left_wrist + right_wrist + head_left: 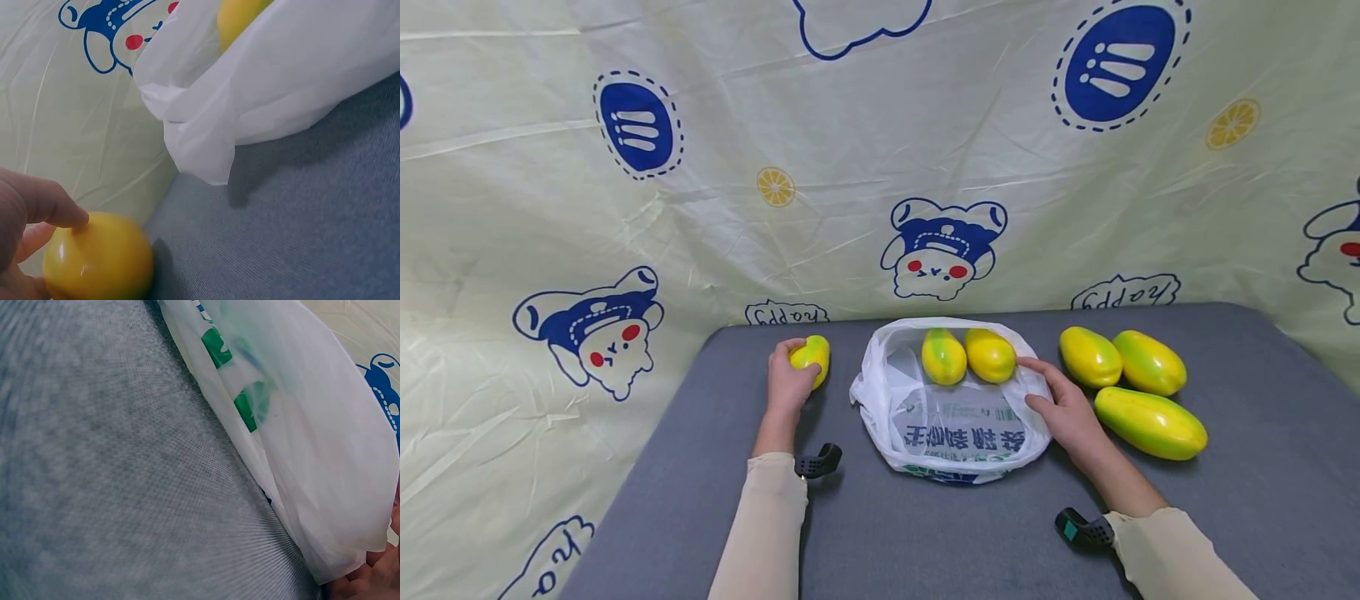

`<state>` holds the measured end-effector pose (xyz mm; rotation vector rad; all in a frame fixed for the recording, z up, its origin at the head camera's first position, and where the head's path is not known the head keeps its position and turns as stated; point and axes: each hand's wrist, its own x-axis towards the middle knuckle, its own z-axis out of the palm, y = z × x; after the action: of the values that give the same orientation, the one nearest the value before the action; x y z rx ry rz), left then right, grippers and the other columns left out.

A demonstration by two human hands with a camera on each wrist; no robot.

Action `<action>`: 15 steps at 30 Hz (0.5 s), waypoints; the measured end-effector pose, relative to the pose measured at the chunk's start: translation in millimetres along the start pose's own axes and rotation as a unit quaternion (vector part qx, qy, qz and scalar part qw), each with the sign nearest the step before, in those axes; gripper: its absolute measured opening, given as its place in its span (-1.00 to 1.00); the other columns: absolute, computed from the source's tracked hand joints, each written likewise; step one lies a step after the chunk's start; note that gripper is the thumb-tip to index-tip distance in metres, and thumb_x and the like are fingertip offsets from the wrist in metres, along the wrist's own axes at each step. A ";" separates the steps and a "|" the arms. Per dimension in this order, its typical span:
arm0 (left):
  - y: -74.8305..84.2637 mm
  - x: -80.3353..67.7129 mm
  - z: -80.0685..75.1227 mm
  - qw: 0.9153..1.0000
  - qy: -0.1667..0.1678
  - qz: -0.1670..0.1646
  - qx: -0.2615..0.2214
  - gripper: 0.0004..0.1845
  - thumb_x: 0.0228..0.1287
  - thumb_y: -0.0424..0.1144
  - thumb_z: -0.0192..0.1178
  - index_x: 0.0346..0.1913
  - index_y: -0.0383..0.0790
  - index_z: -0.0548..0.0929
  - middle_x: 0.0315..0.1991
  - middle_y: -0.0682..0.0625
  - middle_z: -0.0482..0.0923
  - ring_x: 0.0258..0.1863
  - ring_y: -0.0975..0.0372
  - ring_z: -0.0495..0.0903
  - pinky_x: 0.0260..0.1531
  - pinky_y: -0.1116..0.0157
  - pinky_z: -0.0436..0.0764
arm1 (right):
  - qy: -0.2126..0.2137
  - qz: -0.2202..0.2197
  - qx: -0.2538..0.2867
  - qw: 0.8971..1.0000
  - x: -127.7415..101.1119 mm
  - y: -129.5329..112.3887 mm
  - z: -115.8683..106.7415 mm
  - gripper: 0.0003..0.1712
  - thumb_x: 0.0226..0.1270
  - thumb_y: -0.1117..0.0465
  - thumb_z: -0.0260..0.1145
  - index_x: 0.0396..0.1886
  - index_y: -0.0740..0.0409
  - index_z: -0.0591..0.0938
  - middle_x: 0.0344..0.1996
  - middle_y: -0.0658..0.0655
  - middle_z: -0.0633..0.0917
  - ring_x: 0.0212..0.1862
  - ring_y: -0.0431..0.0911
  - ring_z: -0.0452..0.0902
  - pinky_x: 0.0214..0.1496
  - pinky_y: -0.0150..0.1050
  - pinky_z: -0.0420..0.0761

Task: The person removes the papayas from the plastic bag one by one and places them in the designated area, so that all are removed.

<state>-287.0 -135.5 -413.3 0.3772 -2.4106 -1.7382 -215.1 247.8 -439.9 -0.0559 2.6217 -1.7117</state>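
My left hand [790,375] grips a small yellow-green fruit [812,358] on the grey table, left of a white plastic bag [955,425]. In the left wrist view the fingers [37,206] curl round that fruit [100,259], with the bag [269,94] just beyond. The bag lies open with two yellow-green fruits [943,357] [990,354] in its mouth. My right hand [1058,404] holds the bag's right rim, thumb and fingers pinching the plastic. The right wrist view shows the bag [300,444] and my fingertips [375,581] at its edge.
Three larger yellow-green fruits [1090,357] [1150,362] [1150,422] lie on the grey table [925,533] just right of my right hand. A cream cloth printed with blue cartoons [880,167] hangs close behind and to the left of the table.
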 end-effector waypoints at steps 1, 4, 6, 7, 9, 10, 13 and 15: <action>0.3 -0.2 0.2 1.000 0.001 0.000 0.000 -0.40 0.24 -0.45 0.20 0.35 -0.19 0.37 0.34 -0.22 0.22 0.23 -0.07 0.31 0.28 -0.04 0.46 | -0.001 0.000 0.001 1.000 0.0 -0.1 -0.1 -0.35 0.52 0.27 0.06 0.56 0.01 0.21 0.61 0.23 0.02 0.60 0.27 -0.10 0.53 0.33 0.00; 1.8 -0.9 0.4 1.000 0.003 0.001 0.001 -0.42 0.26 -0.42 0.20 0.35 -0.16 0.38 0.37 -0.20 0.20 0.24 -0.07 0.31 0.26 -0.03 0.47 | -0.003 -0.001 0.000 1.000 -0.3 -0.7 -0.3 -0.35 0.52 0.27 0.06 0.56 0.01 0.21 0.62 0.23 0.02 0.60 0.27 -0.11 0.53 0.34 0.00; 3.1 -1.3 0.5 1.000 0.005 0.003 0.001 -0.43 0.27 -0.40 0.20 0.34 -0.14 0.39 0.39 -0.19 0.19 0.24 -0.07 0.31 0.24 -0.02 0.48 | -0.003 -0.001 0.000 1.000 -0.5 -0.9 -0.3 -0.35 0.52 0.28 0.06 0.56 0.02 0.21 0.61 0.23 0.02 0.60 0.27 -0.10 0.52 0.33 0.00; 3.8 -1.5 0.6 1.000 0.006 0.004 0.000 -0.44 0.27 -0.39 0.21 0.34 -0.13 0.40 0.39 -0.19 0.19 0.24 -0.07 0.31 0.23 -0.02 0.48 | -0.002 -0.002 0.000 1.000 -0.6 -1.0 -0.2 -0.35 0.52 0.28 0.06 0.55 0.02 0.21 0.61 0.23 0.02 0.60 0.27 -0.10 0.52 0.33 0.00; 5.1 -1.9 0.9 1.000 0.008 0.010 0.000 -0.44 0.27 -0.37 0.22 0.33 -0.12 0.41 0.41 -0.19 0.18 0.24 -0.07 0.31 0.22 -0.02 0.47 | -0.002 -0.001 0.000 1.000 -0.7 -1.0 -0.1 -0.35 0.51 0.28 0.06 0.55 0.02 0.21 0.61 0.23 0.03 0.60 0.27 -0.10 0.52 0.33 0.01; 5.7 -2.2 1.2 1.000 0.009 0.014 -0.001 -0.44 0.27 -0.37 0.22 0.33 -0.12 0.41 0.41 -0.19 0.18 0.24 -0.07 0.31 0.22 -0.02 0.47 | -0.002 -0.001 0.000 1.000 -0.7 -1.0 -0.1 -0.35 0.51 0.28 0.06 0.55 0.02 0.21 0.61 0.23 0.02 0.60 0.27 -0.10 0.52 0.33 0.01; 8.5 -3.6 2.7 1.000 0.009 0.023 0.000 -0.45 0.27 -0.35 0.23 0.33 -0.12 0.42 0.43 -0.19 0.17 0.25 -0.07 0.31 0.24 -0.03 0.47 | -0.002 -0.002 -0.001 1.000 -0.5 -0.6 -0.5 -0.34 0.51 0.28 0.07 0.55 0.02 0.21 0.61 0.23 0.02 0.60 0.27 -0.10 0.52 0.33 0.00; 10.9 -4.7 3.8 1.000 0.008 0.027 0.001 -0.44 0.26 -0.34 0.24 0.33 -0.12 0.43 0.45 -0.19 0.17 0.25 -0.08 0.32 0.26 -0.04 0.46 | -0.003 -0.002 -0.001 1.000 -0.4 -0.6 -0.8 -0.34 0.51 0.28 0.07 0.56 0.01 0.21 0.62 0.23 0.01 0.60 0.27 -0.11 0.52 0.33 0.00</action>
<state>-284.8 -127.4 -404.1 0.3206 -2.3881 -1.7043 -214.7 248.2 -439.1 -0.0657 2.6216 -1.7070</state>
